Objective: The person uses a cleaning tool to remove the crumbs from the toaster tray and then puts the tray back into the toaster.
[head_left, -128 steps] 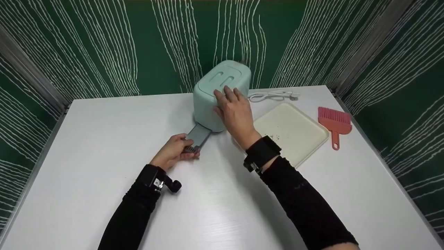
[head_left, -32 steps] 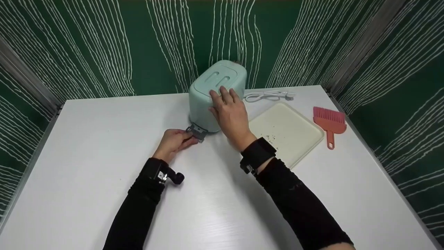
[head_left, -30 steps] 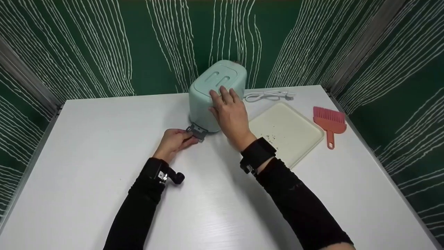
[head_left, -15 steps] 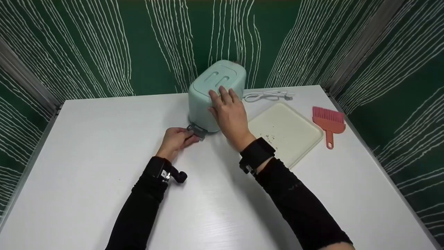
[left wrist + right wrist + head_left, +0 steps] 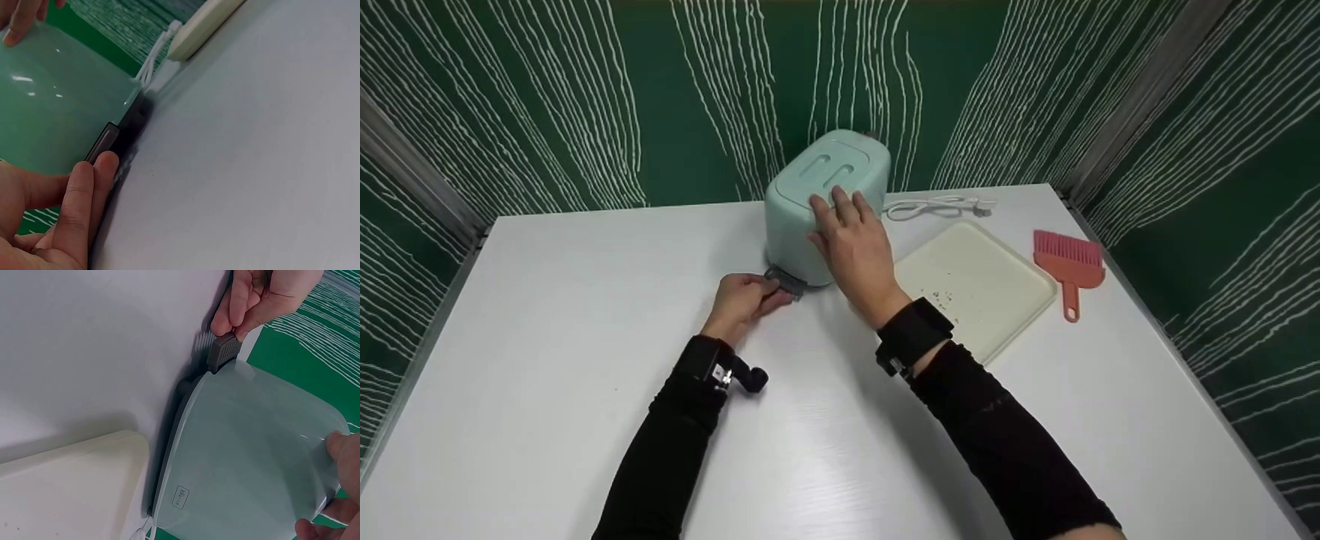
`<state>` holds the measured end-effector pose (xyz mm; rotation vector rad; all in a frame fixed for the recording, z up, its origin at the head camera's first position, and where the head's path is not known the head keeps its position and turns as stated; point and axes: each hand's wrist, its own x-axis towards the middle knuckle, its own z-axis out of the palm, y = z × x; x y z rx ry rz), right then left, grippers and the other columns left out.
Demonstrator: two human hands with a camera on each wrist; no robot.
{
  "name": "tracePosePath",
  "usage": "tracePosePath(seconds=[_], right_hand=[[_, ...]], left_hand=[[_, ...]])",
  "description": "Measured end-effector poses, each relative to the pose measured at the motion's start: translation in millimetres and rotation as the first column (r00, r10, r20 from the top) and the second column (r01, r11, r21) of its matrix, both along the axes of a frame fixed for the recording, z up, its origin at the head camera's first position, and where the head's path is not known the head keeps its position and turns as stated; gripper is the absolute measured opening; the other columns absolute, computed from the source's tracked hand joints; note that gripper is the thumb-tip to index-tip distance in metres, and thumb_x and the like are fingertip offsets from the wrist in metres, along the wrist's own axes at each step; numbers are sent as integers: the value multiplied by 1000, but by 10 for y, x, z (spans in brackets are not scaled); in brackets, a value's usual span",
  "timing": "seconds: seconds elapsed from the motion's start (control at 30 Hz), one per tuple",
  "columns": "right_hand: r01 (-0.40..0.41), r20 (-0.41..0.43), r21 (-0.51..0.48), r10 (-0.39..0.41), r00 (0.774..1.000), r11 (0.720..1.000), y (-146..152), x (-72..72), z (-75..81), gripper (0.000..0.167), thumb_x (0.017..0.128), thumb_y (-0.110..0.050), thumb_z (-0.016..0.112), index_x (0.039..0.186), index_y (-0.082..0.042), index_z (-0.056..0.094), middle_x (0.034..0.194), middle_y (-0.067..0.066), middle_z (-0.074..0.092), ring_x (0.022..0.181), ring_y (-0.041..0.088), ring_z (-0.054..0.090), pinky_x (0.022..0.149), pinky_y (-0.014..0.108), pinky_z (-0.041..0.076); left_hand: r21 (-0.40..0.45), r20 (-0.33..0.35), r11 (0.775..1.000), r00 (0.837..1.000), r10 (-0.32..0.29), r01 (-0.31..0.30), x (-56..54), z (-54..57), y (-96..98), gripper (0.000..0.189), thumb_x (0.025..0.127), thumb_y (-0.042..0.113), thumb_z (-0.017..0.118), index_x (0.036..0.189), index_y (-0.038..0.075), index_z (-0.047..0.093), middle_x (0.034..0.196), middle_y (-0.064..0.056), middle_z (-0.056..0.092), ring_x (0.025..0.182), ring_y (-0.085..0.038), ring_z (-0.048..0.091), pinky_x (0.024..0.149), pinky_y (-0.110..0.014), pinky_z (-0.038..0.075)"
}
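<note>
A light green toaster (image 5: pixel 802 232) stands at the back middle of the table, its lid with two slots uppermost. At the bottom of its near end, the grey ribbed end of a crumb tray (image 5: pixel 224 351) sticks out a little. My left hand (image 5: pixel 741 300) pinches that end between thumb and fingers; the rest of the crumb tray is hidden inside the toaster. My right hand (image 5: pixel 856 247) rests on the toaster's upper near edge, fairly straight fingers on the top and thumb against the end face.
To the toaster's right lies a cream tray (image 5: pixel 997 277) with dark crumbs on it, partly behind my right wrist. A red brush (image 5: pixel 1069 268) lies farther right. A coiled white cord (image 5: pixel 934 207) runs along the back edge. Green walls stand behind.
The crumb tray stuck out far at first; my left hand has moved toward the toaster and the tray has slid almost fully in. My right hand has stayed on the toaster.
</note>
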<state>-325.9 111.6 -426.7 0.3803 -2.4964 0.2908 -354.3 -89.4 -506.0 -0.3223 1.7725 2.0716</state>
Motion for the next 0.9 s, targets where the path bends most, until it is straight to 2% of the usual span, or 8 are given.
tracePosePath(seconds=[0.2,0.43,0.63,0.73,0.9], right_hand=[[-10,3,-23,10,1000,1000,-4,5,-3,49,107,-32,67,150,-11,60,154,26,58,142,51,56,113,62,51],[-9,5,-28,9,1000,1000,-7,8,-16,49,107,-32,68,151,-12,60,155,25,58,143,51,56,113,62,51],[6,-17,-8,-6,1000,1000,-8,-3,-21,48,106,-32,70,149,-13,60,153,24,60,141,49,58,112,60,53],[2,-10,-14,-2,1000,1000,-1,-7,-17,48,106,-31,69,149,-12,60,153,24,59,141,49,58,114,60,52],[-8,8,-24,8,1000,1000,-8,-11,-15,47,107,-30,68,150,-11,59,154,25,58,142,49,56,116,60,50]], left_hand=[[26,26,1000,999,-18,18,-9,11,30,25,110,8,58,124,-11,65,88,-11,81,87,-16,82,82,-24,64],[43,23,999,999,-23,22,-15,-19,66,25,110,7,56,117,-14,69,79,-10,80,76,-17,81,76,-24,65],[57,-20,998,999,31,-30,-5,-26,121,25,108,1,55,119,-19,65,72,-9,76,68,-16,79,70,-22,64],[48,-22,998,999,46,-45,0,-16,150,23,108,1,56,117,-17,66,72,-9,76,68,-16,79,71,-22,64],[12,-14,999,999,49,-49,-3,-5,175,17,110,6,57,107,-7,68,75,-7,78,72,-15,80,74,-23,64]])
